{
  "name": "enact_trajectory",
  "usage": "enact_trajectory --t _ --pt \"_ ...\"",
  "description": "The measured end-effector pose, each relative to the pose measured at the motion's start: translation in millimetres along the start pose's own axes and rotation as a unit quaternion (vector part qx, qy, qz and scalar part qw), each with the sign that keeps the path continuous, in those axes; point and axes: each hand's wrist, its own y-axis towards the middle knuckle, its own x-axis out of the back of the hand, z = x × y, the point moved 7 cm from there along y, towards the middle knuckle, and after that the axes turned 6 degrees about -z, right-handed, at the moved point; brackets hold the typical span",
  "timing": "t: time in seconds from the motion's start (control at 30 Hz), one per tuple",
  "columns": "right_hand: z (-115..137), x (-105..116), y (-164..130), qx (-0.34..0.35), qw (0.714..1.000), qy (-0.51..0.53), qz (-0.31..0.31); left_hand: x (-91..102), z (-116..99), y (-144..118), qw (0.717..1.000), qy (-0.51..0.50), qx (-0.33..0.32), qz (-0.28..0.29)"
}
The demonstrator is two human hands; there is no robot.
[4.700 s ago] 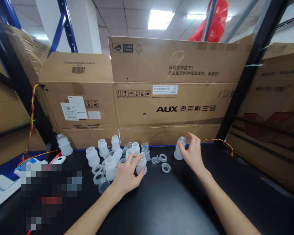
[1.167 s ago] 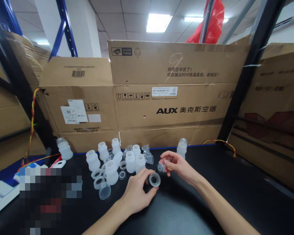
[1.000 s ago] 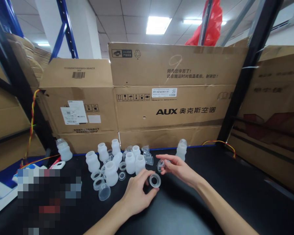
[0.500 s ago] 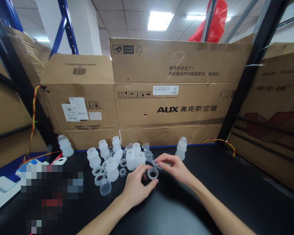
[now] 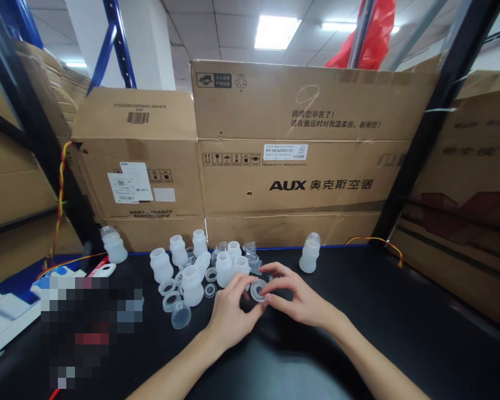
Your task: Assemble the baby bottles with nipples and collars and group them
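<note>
Black desk [image 5: 358, 311] fronting cardboard boxes, and at dead centre both hands meet: left hand [image 5: 232, 318] and right hand [image 5: 302, 303], fingers clamped on a small translucent plastic ring [image 5: 258, 289]. Frosted white plastic bottles [image 5: 191, 266] cluster at ten o'clock. The ring looks light, stiff and slick, best pinched at its rim.

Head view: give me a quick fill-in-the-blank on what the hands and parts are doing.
1. Both hands meet on one translucent ____.
2. The tabletop is ____ in colour.
3. The bottle standing alone lies to the ____ of the bottle cluster.
4. The carton behind reads ____.

Missing: ring; black; right; AUX
</note>
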Motion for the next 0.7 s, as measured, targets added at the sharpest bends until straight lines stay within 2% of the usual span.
enact_trajectory --t 0.13,0.3,0.57,0.7 --pt "8.3 -3.2 -3.0 0.024 0.995 -0.1 0.01 3.5 -3.1 -0.4 0.998 0.045 -0.039 -0.017" --pt "18.0 -6.6 -5.3 0.062 0.977 -0.202 0.01 2.4 0.5 -0.4 0.995 0.084 -0.041 -0.021" --pt "24.7 -19.9 -6.9 0.083 0.948 -0.307 0.012 -14.6 20.1 -9.0 0.999 -0.034 -0.031 0.018" --pt "23.4 -25.1 -10.8 0.075 0.938 -0.337 0.016 -13.6 21.1 -7.9 0.995 -0.042 -0.088 0.014"
